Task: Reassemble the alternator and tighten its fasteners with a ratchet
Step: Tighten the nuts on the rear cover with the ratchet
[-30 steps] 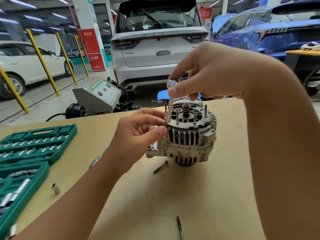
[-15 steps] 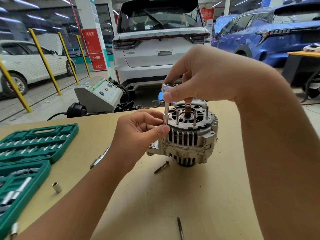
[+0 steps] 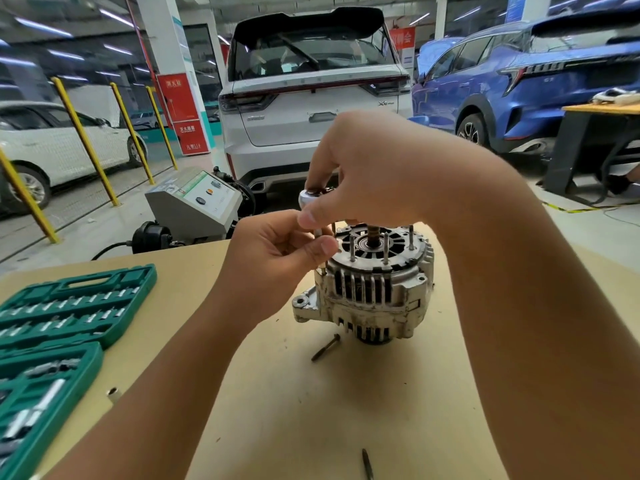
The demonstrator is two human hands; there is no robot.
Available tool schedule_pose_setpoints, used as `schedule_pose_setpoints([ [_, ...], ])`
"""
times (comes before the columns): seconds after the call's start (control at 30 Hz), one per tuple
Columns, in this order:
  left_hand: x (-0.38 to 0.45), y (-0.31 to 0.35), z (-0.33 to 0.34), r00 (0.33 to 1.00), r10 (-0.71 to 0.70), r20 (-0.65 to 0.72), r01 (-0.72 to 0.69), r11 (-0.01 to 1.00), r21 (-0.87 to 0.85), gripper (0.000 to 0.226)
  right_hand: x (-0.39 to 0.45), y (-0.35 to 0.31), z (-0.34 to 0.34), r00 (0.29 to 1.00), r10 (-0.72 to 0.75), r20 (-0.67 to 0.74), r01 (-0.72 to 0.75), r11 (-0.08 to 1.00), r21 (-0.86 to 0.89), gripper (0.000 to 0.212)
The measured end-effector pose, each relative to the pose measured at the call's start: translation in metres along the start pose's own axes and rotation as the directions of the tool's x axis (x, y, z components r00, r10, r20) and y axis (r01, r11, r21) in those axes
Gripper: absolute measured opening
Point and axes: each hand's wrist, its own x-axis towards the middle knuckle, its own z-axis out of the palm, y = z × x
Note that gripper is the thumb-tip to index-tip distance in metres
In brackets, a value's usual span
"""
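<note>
A ratchet head (image 3: pixel 309 196) is pinched over the alternator (image 3: pixel 372 287) on the tan table (image 3: pixel 311 410).

The ratchet's silver head is gripped by the curled fingers and thumb of the right hand (image 3: pixel 367 168); the shaft below it is pinched between the thumb and fingers of the left hand (image 3: pixel 273 261), at the alternator's left rim. The tool's lower end is hidden by the left thumb. Upright studs are seen on the alternator's top. A loose bolt (image 3: pixel 325 347) is lying just in front of it, a second dark bolt (image 3: pixel 367 464) near the table's front edge. An open green socket case (image 3: pixel 59 327) is set to the left, well apart. A grey machine (image 3: pixel 194 202) and a white car (image 3: pixel 315 102) are seen behind.
</note>
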Motion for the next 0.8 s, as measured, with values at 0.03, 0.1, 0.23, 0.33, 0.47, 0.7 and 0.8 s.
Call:
schedule_pose_setpoints([
  [0.03, 0.0, 0.0, 0.0, 1.0, 0.009, -0.011, -0.009, 1.0, 0.016, 0.01, -0.001, -0.001, -0.001, 1.0, -0.006, 0.017, 0.006, 1.0, -0.006, 0.034],
  [0.1, 0.001, 0.002, 0.001, 0.998, 0.046, -0.045, -0.045, 0.998, 0.037, 0.013, -0.001, -0.002, -0.003, 0.997, -0.019, 0.074, 0.022, 0.999, -0.035, 0.031],
  [0.23, 0.004, 0.005, 0.002, 0.996, 0.072, -0.057, -0.072, 0.997, 0.015, 0.018, -0.002, -0.007, -0.006, 0.989, -0.04, 0.143, 0.052, 0.996, -0.078, 0.038],
  [0.33, 0.005, 0.004, -0.002, 0.998, 0.03, -0.049, -0.03, 1.0, -0.002, 0.02, 0.001, -0.015, -0.003, 0.997, -0.029, 0.071, 0.036, 0.994, -0.101, 0.055],
  [0.47, 0.004, 0.001, -0.005, 0.999, -0.009, -0.035, 0.008, 0.999, -0.035, 0.017, 0.006, -0.021, 0.002, 0.998, -0.021, -0.067, 0.011, 0.987, -0.158, 0.042],
  [0.7, 0.03, 0.016, -0.026, 0.949, -0.099, 0.298, 0.077, 0.993, 0.084, 0.01, 0.011, 0.005, -0.001, 0.996, 0.079, -0.035, -0.081, 0.993, -0.085, 0.036],
  [0.8, 0.033, 0.015, -0.024, 0.954, -0.101, 0.284, 0.073, 0.991, 0.11, 0.008, 0.012, 0.011, 0.0, 0.997, 0.081, 0.007, -0.08, 0.989, -0.122, 0.027],
])
